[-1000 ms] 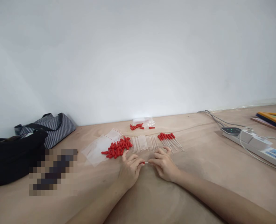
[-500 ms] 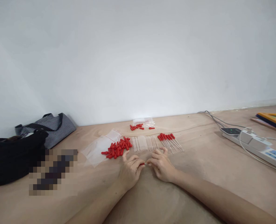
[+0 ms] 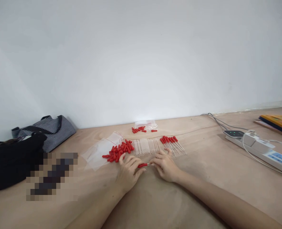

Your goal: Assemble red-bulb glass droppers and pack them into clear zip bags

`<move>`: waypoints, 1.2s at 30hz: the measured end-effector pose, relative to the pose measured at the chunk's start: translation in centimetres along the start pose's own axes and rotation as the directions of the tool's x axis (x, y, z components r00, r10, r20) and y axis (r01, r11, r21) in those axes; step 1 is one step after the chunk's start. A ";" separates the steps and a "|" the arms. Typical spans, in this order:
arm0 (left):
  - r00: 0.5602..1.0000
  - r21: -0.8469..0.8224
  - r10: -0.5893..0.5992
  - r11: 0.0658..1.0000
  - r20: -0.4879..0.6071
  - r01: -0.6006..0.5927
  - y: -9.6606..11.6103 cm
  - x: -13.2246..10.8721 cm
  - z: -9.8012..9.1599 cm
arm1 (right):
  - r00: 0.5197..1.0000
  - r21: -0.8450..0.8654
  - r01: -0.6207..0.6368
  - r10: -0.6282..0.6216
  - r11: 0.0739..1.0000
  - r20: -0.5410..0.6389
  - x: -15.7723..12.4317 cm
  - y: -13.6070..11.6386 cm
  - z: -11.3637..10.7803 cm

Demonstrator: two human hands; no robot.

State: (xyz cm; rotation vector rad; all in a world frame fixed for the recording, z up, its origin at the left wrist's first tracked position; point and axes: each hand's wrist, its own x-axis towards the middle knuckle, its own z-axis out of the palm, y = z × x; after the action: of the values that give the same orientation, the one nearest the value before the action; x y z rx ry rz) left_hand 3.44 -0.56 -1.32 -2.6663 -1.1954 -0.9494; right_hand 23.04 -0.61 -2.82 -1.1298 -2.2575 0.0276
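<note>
My right hand (image 3: 166, 166) pinches the clear tube of a dropper whose red rubber bulb (image 3: 142, 165) points left. Beside that bulb is my left hand (image 3: 128, 171), its thumb and fingers parted; the fingertips are close to the bulb, and I cannot tell if they touch it. Just beyond my left hand lies a heap of loose red bulbs (image 3: 118, 152). A row of bare clear tubes (image 3: 145, 147) lies beyond both hands. Several droppers with bulbs fitted (image 3: 170, 140) fan out past my right hand.
Clear plastic bags (image 3: 96, 154) lie flat at the left of the heap. More red bulbs (image 3: 138, 129) and another bag (image 3: 145, 123) sit near the wall. On the left are a black bag (image 3: 14, 162) and a striped bag (image 3: 59, 133); a power strip (image 3: 262, 148) with cables is right.
My left thumb and fingers have come apart from the red bulb, and the hand has shifted slightly left. More of the bulb shows. My right hand keeps its pinch on the tube.
</note>
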 end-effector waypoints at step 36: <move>0.946 0.464 -0.291 0.825 -0.142 0.323 -6.3 0.3 1.0 | 0.763 -0.365 -0.630 0.633 0.686 -0.127 5.0 3.9 0.2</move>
State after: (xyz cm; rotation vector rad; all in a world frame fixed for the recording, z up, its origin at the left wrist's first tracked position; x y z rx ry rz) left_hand -0.23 4.30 -3.07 -2.0748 -1.6290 -0.6438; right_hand 23.50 5.58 -1.56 -2.0949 -1.7990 -0.1457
